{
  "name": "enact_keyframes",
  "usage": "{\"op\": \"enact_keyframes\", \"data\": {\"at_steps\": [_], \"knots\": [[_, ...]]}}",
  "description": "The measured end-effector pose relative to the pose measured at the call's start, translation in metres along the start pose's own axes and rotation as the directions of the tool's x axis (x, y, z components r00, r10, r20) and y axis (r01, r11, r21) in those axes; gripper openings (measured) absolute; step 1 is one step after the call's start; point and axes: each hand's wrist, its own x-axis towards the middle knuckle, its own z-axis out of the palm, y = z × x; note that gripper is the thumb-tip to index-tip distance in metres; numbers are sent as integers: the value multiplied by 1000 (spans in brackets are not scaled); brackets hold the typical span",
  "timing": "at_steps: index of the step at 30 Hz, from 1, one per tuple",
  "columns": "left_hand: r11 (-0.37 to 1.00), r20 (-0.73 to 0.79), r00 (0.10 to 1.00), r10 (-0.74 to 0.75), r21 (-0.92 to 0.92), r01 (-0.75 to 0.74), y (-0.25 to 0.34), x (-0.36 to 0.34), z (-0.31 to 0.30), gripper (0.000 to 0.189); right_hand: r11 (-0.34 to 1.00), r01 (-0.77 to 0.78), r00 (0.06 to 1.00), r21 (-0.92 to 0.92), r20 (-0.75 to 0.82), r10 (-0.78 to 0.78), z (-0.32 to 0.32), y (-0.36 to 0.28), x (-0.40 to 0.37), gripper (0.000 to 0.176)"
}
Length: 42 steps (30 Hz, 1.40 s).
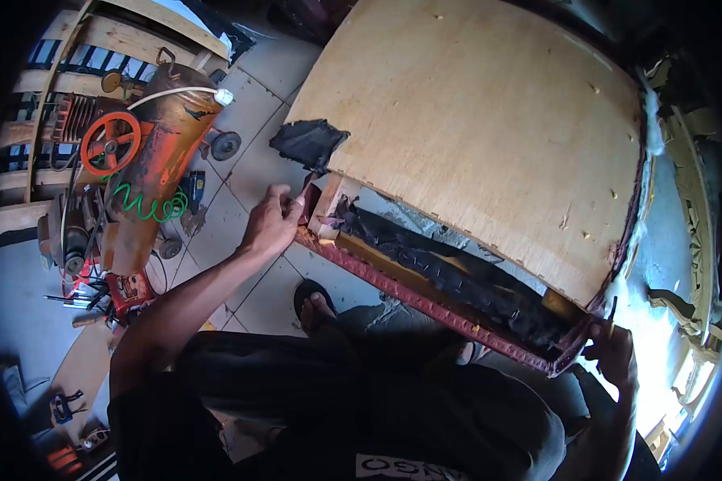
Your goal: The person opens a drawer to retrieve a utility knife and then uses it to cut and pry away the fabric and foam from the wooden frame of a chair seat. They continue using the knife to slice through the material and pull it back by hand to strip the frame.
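A furniture piece with a plywood panel (pixel 473 136) stands before me, its wooden frame edged in maroon upholstery (pixel 425 301) with a line of staples or tacks. Torn black lining (pixel 449 272) hangs in the gap along the near side, and another black scrap (pixel 309 144) sticks out at the panel's left corner. At the frame's left end, my left hand (pixel 273 220) pinches a flap of the maroon upholstery. My right hand (pixel 614 357) is closed at the near right corner, touching the upholstery; a thin, dark, stick-like tool (pixel 614 313) rises from its fingers. Its tip is hard to make out.
On the tiled floor (pixel 257 88) at left stands a rusty orange air compressor (pixel 160 152) with a red wheel and green coiled hose (pixel 148 207). Wooden slats (pixel 24 128) lean behind it. Tools and a red box (pixel 128 293) lie below. Carved wooden parts (pixel 694 216) stand at right.
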Motion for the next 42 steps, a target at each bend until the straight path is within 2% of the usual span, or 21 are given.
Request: {"op": "enact_keyframes", "data": {"at_steps": [1, 2, 3, 4, 6, 7, 10, 12, 13, 14, 18, 19, 21, 22, 24, 27, 29, 32, 35, 38, 42], "knots": [[808, -98, 873, 478, 438, -394, 0, -10, 0, 35, 996, -34, 996, -82, -84, 27, 3, -18, -8, 33], [710, 15, 796, 605, 441, -548, 28, -30, -12, 40, 997, -75, 996, -31, -44, 73, -2, -28, -7, 27], [605, 134, 704, 698, 416, -679, 31, -44, -12, 45, 982, -167, 983, -85, -93, 159, -12, -2, 3, 22], [518, 337, 601, 724, 310, -797, 33, -50, -18, 47, 959, 82, 964, -271, -221, -145, -12, 3, 16, 22], [485, 431, 585, 687, 327, -811, 55, -69, -8, 44, 826, 102, 927, -554, -248, -281, -17, -10, 6, 25], [515, 461, 600, 654, 309, -799, 49, -85, -4, 43, 848, -56, 952, -526, -284, -113, -17, -21, 2, 29], [460, 438, 575, 691, 347, -817, 42, -74, -1, 39, 868, 31, 929, -496, -307, -209, -11, -49, -2, 34], [509, 440, 595, 673, 308, -804, 35, -69, 3, 34, 889, 148, 919, -432, -273, -286, -4, -65, -9, 35], [546, 443, 606, 661, 270, -793, 37, -63, 4, 29, 886, 148, 953, -439, -175, -246, -6, -75, -11, 41], [538, 438, 597, 672, 265, -800, 39, -62, 4, 29, 860, 216, 947, -463, -115, -300, -3, -86, -13, 45], [603, 417, 642, 644, 240, -761, 44, -53, 10, 14, 763, 522, 847, -381, 129, -516, 21, -107, 2, 59], [601, 418, 636, 648, 233, -765, 46, -52, 12, 14, 716, 595, 794, -365, 131, -593, 32, -108, 11, 46], [605, 403, 641, 653, 231, -762, 44, -55, 15, 14, 659, 687, 717, -308, 138, -683, 55, -128, 20, 36], [605, 333, 632, 700, 194, -772, 43, -59, 18, 17, 658, 688, 717, -308, 143, -682, 64, -135, 27, 36], [628, 340, 656, 674, 203, -751, 51, -63, 14, 16, 649, 719, 695, -248, 252, -673, 85, -146, 41, 31], [705, 315, 707, 633, 142, -694, 42, -64, 20, 18, 663, 679, 727, -316, 166, -666, 125, -165, 59, 37], [862, 360, 838, 410, 148, -485, 53, -74, 19, 18, 706, 671, 741, -227, 168, -650, 146, -175, 71, 36], [869, 272, 854, 443, 105, -484, 42, -77, 25, 20, 684, 701, 713, -203, 178, -678, 172, -175, 83, 36], [865, 256, 849, 462, 83, -495, 39, -76, 27, 20, 695, 661, 748, -284, 175, -640, 185, -186, 83, 37], [881, 268, 859, 436, 65, -468, 39, -77, 27, 19, 572, 758, 640, -313, 192, -744, 201, -189, 87, 41], [857, 265, 835, 482, 53, -512, 35, -76, 27, 19, 542, 779, 621, -316, 266, -737, 215, -192, 91, 44]]}}
